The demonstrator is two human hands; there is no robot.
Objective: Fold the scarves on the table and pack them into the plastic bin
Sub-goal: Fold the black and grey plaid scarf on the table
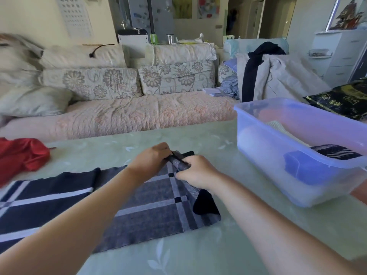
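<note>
A navy and grey plaid scarf (pixel 151 207) lies spread across the pale green table (pixel 198 253), running off the left edge of view. My left hand (pixel 151 159) and my right hand (pixel 195 170) sit close together at its far right corner, both pinching the raised fabric edge. A clear plastic bin (pixel 264 155) stands to the right on the table; folded scarves lie inside it, among them a dark striped scarf (pixel 335 151) and a cream scarf (pixel 286 132). A red scarf (pixel 21 153) lies bunched at the table's left.
A sofa (pixel 127 116) with floral cushions runs along the far side of the table. Clothes are heaped on its right end (pixel 274 76). A black printed bag (pixel 343 98) lies behind the bin.
</note>
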